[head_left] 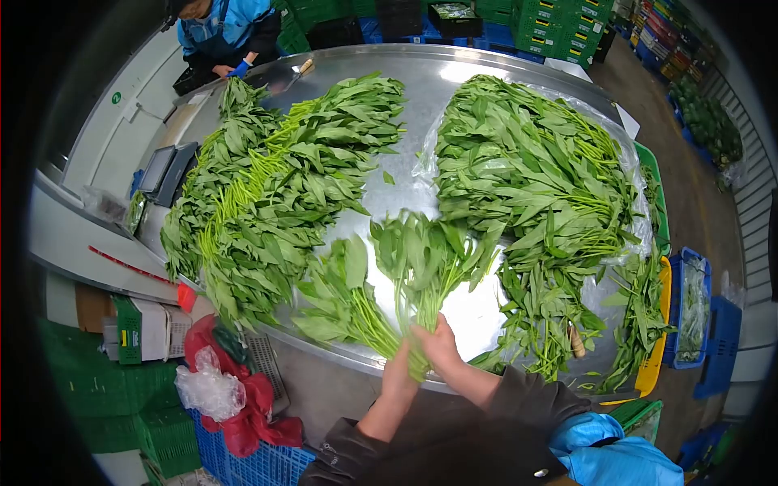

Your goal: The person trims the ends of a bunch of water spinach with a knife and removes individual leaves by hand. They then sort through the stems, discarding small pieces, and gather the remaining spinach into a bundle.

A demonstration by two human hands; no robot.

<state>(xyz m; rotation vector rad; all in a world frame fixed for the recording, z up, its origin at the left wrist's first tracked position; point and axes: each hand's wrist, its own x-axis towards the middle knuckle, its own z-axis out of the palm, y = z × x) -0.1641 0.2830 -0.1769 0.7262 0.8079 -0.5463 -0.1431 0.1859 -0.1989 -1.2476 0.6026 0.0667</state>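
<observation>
My left hand (397, 375) and my right hand (438, 343) are close together at the table's near edge, both closed round the stems of a bunch of leafy greens (421, 259). The bunch stands with its leaves pointing away from me and looks like water spinach. Just left of it, a smaller bunch (348, 300) lies slanted, its stem ends running toward my left hand. To the right rises a large heap of the same greens (527, 162), partly on clear plastic. Rows of laid-out bunches (267, 194) cover the table's left side.
The metal table (421, 105) fills the middle. A wooden-handled tool (576, 341) lies among greens at right; another knife-like tool (301, 71) lies at the far edge. A co-worker (223, 36) stands at far left near a scale (168, 174). Yellow (653, 356) and blue crates (687, 308) stand right.
</observation>
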